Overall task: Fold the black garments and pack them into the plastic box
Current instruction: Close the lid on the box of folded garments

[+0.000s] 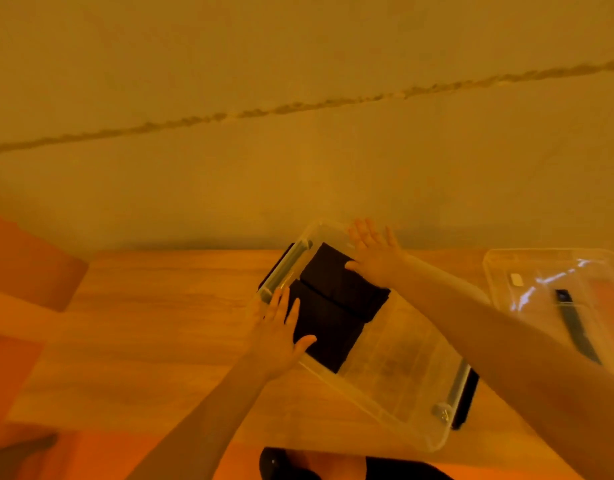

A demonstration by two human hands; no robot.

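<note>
Inside the plastic box [395,368], two folded black garments [336,306] are pressed between both hands. Left hand [277,334] and right hand [374,258] are held flat, fingers straight.

Clear plastic storage box [385,368] on light wooden table [160,323]; two folded black garments [333,306] inside, at its far-left end. Clear plastic lid [548,285] lies to the right.

A wooden table [160,323] is standing against a plain wall [298,168] with a long crack [298,105] running across it. A clear lid [548,285] is lying at the table's right end.
</note>
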